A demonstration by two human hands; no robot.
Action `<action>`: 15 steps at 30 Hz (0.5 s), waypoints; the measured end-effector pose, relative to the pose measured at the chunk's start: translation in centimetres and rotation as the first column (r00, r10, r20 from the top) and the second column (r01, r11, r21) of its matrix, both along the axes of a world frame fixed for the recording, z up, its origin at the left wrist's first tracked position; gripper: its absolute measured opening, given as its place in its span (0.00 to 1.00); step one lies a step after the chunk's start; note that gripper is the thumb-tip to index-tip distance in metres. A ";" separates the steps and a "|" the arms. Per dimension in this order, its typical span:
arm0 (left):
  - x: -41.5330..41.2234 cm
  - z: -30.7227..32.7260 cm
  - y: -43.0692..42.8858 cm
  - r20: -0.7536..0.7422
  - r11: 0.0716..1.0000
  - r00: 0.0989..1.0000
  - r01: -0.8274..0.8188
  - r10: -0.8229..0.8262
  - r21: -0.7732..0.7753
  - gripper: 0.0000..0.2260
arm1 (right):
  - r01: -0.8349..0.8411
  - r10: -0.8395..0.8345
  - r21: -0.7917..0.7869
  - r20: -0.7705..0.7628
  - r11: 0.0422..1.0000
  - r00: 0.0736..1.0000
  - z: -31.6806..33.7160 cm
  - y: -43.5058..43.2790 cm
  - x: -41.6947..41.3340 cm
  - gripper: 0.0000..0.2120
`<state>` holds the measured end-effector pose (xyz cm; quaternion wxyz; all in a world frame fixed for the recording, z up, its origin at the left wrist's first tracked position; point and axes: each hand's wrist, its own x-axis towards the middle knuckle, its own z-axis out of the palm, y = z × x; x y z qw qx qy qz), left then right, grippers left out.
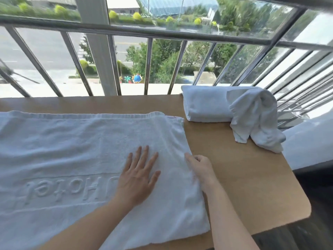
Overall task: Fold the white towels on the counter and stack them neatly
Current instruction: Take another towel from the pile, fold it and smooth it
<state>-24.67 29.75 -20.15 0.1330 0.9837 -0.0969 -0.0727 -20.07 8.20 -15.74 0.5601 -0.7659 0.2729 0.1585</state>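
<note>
Item one, left and centre: spread towel [72,150], white, lying flat and open on the wooden surface [243,177], raised "Hotel" lettering reading upside down from the wearer's side, left end running out of view, near edge at the surface's front. Item two: left hand [138,175], released, fingers straight and splayed, palm pressing the towel's right-hand part flat. Item three: right hand [200,166], fingers curled at the towel's right edge, apparently pinching the hem; thumb hidden, so the grip is not certain. Item four, far right rear corner: folded towel [205,105], white, a thick neat block near the window railing [149,35]. Item five: crumpled towel [255,116], white, unfolded, slumped against and partly over the folded one's right end, its tail hanging toward the surface edge. Step judged in hand: smoothing and first fold of the spread towel, task early to midway. Next move likely calls for lifting the pinched edge and carrying it leftward over the lettering, left hand anchoring the crease, edges kept aligned.
</note>
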 end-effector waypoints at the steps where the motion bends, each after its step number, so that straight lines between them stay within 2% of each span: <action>1: 1.0 -0.1 0.0 0.017 1.000 1.000 -0.015 0.015 0.001 0.30 | 0.003 -0.003 -0.013 0.006 1.000 1.000 -0.1 0.4 1.6 0.16; 6: 5.9 -1.0 -0.2 0.060 0.999 0.997 -0.042 0.041 0.021 0.28 | 0.030 -0.025 -0.085 0.059 0.996 0.998 -1.2 2.4 8.7 0.15; 9: 8.3 -1.4 -0.4 0.065 0.998 0.997 -0.054 0.052 0.029 0.29 | -0.182 0.188 -0.114 0.052 0.977 0.981 -1.3 3.0 10.8 0.14; 11: 9.5 -1.3 -0.6 0.074 0.998 0.995 -0.062 0.060 0.030 0.29 | -0.281 0.304 -0.221 0.078 0.934 0.949 -1.7 2.6 11.4 0.12; 13: 10.1 -1.3 -0.9 0.082 0.998 0.995 -0.058 0.054 0.039 0.29 | -0.171 0.215 -0.383 0.074 0.908 0.974 -2.0 2.2 11.6 0.14; 15: 10.2 -1.2 -1.3 0.096 0.998 0.994 -0.053 0.049 0.044 0.29 | -0.129 0.178 -0.505 0.049 0.853 0.983 -2.3 2.6 11.4 0.16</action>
